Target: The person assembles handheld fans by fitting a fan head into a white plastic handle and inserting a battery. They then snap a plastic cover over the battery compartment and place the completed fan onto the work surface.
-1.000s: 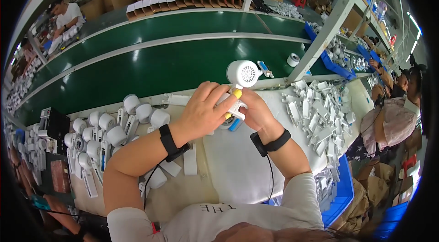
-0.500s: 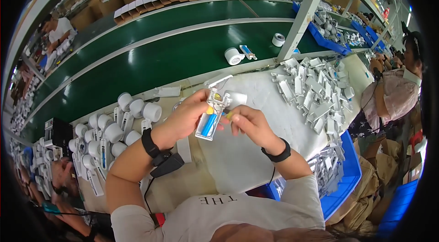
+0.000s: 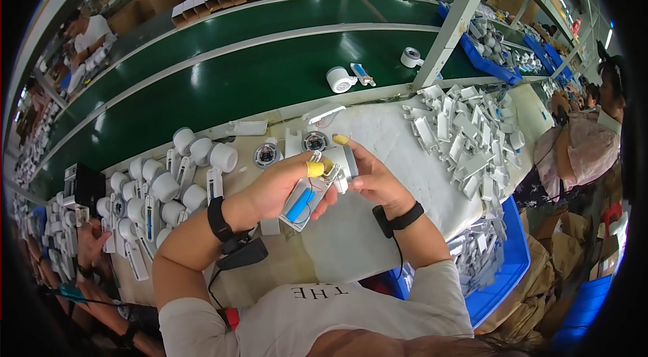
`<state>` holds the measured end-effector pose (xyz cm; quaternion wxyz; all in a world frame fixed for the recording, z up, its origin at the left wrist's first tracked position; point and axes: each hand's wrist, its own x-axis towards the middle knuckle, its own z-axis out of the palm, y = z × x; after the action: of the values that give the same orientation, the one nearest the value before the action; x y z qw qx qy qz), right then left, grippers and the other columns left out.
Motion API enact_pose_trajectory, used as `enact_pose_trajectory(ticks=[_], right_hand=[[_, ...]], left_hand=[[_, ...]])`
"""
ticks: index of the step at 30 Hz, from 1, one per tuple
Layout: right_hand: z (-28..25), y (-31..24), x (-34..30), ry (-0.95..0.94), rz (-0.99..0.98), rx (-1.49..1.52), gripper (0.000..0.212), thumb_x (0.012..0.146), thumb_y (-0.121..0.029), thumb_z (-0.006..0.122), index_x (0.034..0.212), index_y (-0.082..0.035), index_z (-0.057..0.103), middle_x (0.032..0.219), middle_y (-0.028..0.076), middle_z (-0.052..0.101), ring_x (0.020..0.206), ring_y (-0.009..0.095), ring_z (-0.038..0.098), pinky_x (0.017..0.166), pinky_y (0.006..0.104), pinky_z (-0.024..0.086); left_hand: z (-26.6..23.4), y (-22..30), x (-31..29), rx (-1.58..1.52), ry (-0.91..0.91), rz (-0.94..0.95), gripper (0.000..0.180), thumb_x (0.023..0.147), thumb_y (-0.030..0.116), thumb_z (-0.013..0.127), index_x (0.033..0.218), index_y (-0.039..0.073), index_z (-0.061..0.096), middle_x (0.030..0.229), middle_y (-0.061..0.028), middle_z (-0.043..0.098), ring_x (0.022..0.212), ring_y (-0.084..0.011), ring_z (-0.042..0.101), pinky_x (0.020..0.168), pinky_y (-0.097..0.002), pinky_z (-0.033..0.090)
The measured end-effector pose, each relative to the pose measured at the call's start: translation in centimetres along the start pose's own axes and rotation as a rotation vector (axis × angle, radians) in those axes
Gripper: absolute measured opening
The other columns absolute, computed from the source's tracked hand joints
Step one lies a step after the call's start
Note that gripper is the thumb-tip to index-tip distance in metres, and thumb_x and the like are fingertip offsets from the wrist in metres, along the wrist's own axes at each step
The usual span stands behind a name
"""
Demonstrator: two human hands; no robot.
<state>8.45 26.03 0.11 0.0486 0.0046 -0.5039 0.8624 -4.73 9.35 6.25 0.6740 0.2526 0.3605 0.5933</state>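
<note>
My left hand (image 3: 273,188) is closed on a white plastic handle housing (image 3: 320,206), tilted, its open side showing a blue cylindrical battery (image 3: 298,206) and thin wires. At the housing's upper end, my right hand (image 3: 379,183) grips a white round head (image 3: 337,158) with fingers and thumb. Yellow covers sit on a finger of each hand. Whether the head and housing are joined is hidden by the fingers. Just beyond lie two round parts, one (image 3: 267,154) left of the other (image 3: 314,142), with dark inner faces, and a loose white cover (image 3: 326,114).
White plastic shells (image 3: 466,141) are heaped at right, above a blue bin (image 3: 503,276) of more pieces. White round-headed units (image 3: 162,188) crowd the left, near another person's hand (image 3: 90,243). A green conveyor (image 3: 256,77) and metal post (image 3: 459,19) stand beyond. Cables trail from my wristbands.
My right hand has moved from beside the housing onto the round head. The housing has shifted slightly down and left and tilted more. Two dark-faced round parts now show behind my hands.
</note>
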Motion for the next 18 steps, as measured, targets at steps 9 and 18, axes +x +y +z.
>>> enact_pose_trajectory(ticks=[9, 18], right_hand=[[-0.2, -1.0, -1.4, 0.101, -0.176, -0.096, 0.058, 0.082, -0.022, 0.060, 0.130, -0.008, 0.032, 0.108, 0.007, 0.053, 0.096, 0.019, 0.056, 0.076, 0.0308, 0.049], [0.9, 1.4, -1.6, 0.021, 0.010, 0.103, 0.078, 0.080, -0.022, 0.062, 0.139, -0.009, 0.012, 0.121, 0.010, 0.045, 0.088, 0.021, 0.057, 0.064, 0.0283, 0.051]], left_hand=[[-1.6, 0.1, -0.6, 0.363, 0.271, 0.142, 0.024, 0.087, 0.018, 0.042, 0.102, -0.001, 0.047, 0.086, -0.0147, 0.059, 0.066, -0.0202, 0.060, 0.055, -0.0305, 0.049], [-1.8, 0.1, -0.4, -0.046, 0.127, 0.084, 0.026, 0.087, 0.019, 0.043, 0.102, -0.001, 0.049, 0.086, -0.0143, 0.060, 0.067, -0.0222, 0.060, 0.058, -0.0340, 0.051]])
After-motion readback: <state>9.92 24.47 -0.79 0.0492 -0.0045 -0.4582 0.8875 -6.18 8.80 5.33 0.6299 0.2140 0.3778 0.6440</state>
